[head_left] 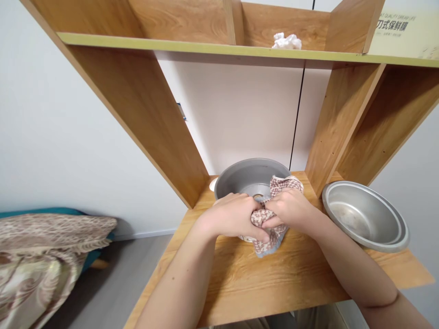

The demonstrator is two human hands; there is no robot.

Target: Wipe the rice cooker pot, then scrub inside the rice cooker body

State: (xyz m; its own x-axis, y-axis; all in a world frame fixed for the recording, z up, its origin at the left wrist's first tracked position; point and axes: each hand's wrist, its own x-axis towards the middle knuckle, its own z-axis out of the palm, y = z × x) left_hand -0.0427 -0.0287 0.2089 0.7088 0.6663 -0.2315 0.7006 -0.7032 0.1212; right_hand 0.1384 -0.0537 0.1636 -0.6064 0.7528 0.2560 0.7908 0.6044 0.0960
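Note:
A brown-and-white patterned cloth point(284, 185) is bunched between both of my hands at the near rim of a round grey metal pot point(245, 176). My left hand point(233, 214) grips the cloth from the left, fingers closed over it. My right hand point(291, 208) holds the same cloth from the right. Part of the cloth drapes over the pot's rim and part hangs down in front onto the wooden shelf point(240, 278). The pot stands on that shelf, inside the middle compartment.
A shallow metal bowl point(365, 214) leans tilted in the right compartment, behind a slanted wooden divider point(339, 123). A crumpled white wad point(287, 42) lies on the upper shelf. A box with printed characters point(404, 27) is at top right. Patterned bedding point(41, 256) lies low left.

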